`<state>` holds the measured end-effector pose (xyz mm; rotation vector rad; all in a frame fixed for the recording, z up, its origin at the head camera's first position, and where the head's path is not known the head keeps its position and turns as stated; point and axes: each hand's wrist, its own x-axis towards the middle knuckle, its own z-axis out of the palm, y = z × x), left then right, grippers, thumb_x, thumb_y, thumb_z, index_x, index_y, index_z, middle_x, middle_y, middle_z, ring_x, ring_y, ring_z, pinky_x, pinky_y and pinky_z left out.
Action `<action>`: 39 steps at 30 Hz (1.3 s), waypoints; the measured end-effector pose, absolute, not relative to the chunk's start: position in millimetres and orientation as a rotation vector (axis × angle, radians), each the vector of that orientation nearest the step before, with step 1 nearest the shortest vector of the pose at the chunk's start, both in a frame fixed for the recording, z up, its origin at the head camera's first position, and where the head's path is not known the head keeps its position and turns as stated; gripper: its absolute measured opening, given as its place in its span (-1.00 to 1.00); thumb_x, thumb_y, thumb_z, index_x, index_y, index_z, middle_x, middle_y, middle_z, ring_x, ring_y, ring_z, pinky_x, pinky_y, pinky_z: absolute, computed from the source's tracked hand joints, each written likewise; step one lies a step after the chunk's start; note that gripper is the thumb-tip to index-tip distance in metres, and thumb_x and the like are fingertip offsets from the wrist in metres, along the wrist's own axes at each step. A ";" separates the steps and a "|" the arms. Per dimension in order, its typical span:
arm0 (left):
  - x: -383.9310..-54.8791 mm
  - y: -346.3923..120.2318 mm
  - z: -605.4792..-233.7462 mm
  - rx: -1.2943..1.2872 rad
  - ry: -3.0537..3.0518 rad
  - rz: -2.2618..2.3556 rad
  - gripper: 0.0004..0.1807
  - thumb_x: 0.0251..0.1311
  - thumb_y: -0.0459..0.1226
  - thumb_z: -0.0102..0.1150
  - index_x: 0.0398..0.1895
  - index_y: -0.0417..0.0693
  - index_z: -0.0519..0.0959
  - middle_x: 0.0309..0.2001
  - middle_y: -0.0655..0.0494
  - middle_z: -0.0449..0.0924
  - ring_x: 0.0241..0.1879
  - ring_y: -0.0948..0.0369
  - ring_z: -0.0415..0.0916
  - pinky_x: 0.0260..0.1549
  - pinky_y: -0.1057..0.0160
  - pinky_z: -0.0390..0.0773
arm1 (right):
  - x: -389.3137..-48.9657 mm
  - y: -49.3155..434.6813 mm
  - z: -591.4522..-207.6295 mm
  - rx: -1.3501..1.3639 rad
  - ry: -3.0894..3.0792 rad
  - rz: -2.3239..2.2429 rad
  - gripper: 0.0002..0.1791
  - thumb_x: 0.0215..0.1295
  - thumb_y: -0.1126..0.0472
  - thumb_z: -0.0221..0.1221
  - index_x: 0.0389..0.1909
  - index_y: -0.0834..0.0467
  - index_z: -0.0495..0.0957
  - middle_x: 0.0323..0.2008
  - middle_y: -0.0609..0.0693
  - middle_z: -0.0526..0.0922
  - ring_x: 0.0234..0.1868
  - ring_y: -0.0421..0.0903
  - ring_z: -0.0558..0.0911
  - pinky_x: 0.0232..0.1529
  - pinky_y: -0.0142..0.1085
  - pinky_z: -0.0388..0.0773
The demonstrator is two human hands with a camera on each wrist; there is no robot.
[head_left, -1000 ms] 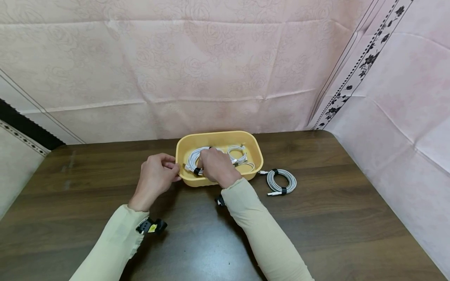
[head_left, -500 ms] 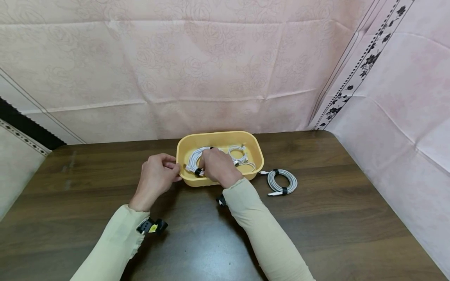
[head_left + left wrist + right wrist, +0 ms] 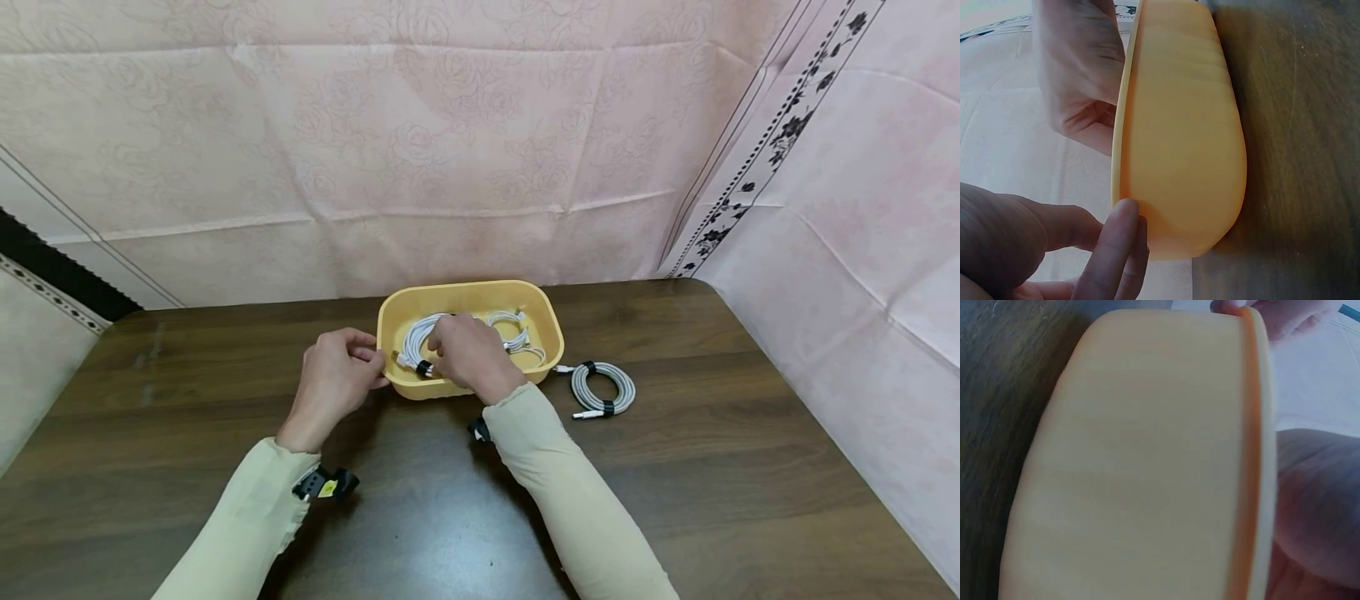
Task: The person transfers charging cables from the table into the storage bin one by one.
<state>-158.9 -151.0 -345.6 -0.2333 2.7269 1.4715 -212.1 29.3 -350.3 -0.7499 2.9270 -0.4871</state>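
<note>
A yellow plastic tray (image 3: 471,387) stands near the table's far edge. My left hand (image 3: 337,379) pinches its left rim; in the left wrist view the fingers (image 3: 1119,234) lie against the outer wall. My right hand (image 3: 474,354) reaches over the front rim into the tray, its fingertips hidden behind the hand. Beside them lies a coiled white cable (image 3: 414,343) with a black strap. Farther right in the tray are smaller white cable coils (image 3: 517,340), partly covered by the hand. Both wrist views show mostly the tray's outer wall (image 3: 1129,444), which hides the cables.
A grey-white coiled cable (image 3: 602,390) with black straps lies on the table just right of the tray. The brown wooden table (image 3: 712,467) extends to both sides. A pale patterned cloth (image 3: 420,150) hangs behind its far edge.
My right hand has shifted slightly to the right and up within the tray, showing a bit more of the large coil's strap. My left hand stays at the rim.
</note>
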 end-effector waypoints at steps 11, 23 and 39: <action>-159.5 -150.9 -345.2 -0.267 2.713 1.443 -0.66 0.35 -0.33 0.12 0.12 -0.31 0.55 -0.13 -0.19 0.68 -0.44 0.29 0.72 -0.31 0.25 0.78 | -208.8 33.0 -348.6 -0.746 2.939 -0.497 -0.87 0.15 0.19 0.42 -0.51 0.00 0.67 -0.62 -0.18 0.45 -0.45 -0.17 0.43 -0.58 -0.31 0.30; -159.3 -150.8 -345.7 -0.241 2.728 1.486 -0.64 0.32 -0.34 0.13 0.12 -0.36 0.56 -0.15 -0.22 0.69 -0.48 0.30 0.71 -0.36 0.25 0.78 | -203.5 40.9 -349.6 -0.748 2.989 -0.534 -0.72 0.16 0.18 0.37 -0.08 0.02 0.78 -0.13 -0.09 0.81 -0.15 -0.11 0.71 -0.25 -0.13 0.67; -159.1 -151.0 -346.1 -0.244 2.725 1.475 -0.65 0.34 -0.33 0.13 0.13 -0.35 0.55 -0.14 -0.21 0.69 -0.47 0.29 0.71 -0.33 0.23 0.79 | -196.9 49.3 -345.2 -0.762 3.021 -0.527 -0.68 0.24 0.11 0.37 0.01 0.04 0.76 0.01 -0.08 0.77 0.03 -0.09 0.72 -0.09 -0.11 0.73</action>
